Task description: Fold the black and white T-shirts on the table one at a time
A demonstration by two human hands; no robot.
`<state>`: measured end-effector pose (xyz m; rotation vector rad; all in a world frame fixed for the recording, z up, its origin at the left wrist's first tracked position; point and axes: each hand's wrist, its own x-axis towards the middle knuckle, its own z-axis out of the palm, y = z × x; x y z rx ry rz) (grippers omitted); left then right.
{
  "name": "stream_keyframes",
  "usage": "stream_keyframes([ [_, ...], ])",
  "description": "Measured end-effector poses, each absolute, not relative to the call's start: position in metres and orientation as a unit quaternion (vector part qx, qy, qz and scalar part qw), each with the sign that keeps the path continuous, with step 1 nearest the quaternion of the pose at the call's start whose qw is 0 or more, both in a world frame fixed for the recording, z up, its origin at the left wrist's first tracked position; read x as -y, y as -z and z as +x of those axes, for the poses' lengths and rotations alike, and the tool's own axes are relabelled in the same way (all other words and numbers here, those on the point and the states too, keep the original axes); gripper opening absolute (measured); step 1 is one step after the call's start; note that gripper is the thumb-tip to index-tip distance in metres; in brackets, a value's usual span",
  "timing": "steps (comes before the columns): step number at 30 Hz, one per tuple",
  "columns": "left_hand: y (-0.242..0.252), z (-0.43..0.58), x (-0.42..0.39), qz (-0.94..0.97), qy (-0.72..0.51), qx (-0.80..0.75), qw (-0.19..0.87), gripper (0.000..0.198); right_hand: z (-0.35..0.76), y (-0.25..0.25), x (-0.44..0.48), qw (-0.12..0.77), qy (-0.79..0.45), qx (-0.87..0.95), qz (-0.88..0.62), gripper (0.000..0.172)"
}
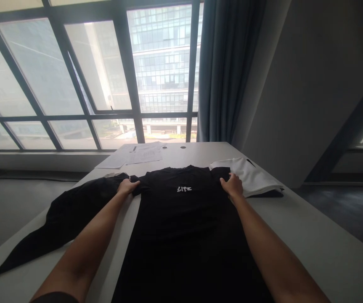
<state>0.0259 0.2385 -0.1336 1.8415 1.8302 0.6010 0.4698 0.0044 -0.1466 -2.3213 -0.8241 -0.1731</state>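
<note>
With my left hand (129, 186) and right hand (233, 185), fingers closed on cloth, I'm pinching the black shirt (184, 223) by its opposite sleeves; its body is lying between them.

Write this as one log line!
black fabric T-shirt: spread over white table | left hand: holding one sleeve | right hand: holding other sleeve
</note>
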Motion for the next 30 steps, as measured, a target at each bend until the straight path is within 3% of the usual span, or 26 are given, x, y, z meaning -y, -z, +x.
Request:
stream_keyframes([
  [8,0.108,0.062,-0.245,0.607,-0.287,-0.649,0.357,0.028,0.482,0.165,0.002,0.397,0.083,0.347,-0.846,0.042],
  [17,0.075,0.211,-0.209,0.696,-0.294,-0.501,0.422,0.024,0.476,0.162,0.003,0.376,0.088,0.353,-0.852,0.038],
  [20,0.084,0.244,-0.186,0.714,-0.27,-0.465,0.449,0.035,0.475,0.161,0.004,0.367,0.088,0.356,-0.855,0.039],
  [24,0.098,0.249,-0.161,0.729,-0.228,-0.433,0.479,0.05,0.473,0.161,0.005,0.345,0.09,0.363,-0.861,0.04],
  [30,0.105,0.191,-0.131,0.785,-0.192,-0.392,0.44,0.037,0.458,0.153,0.002,0.292,0.136,0.398,-0.859,0.038],
])
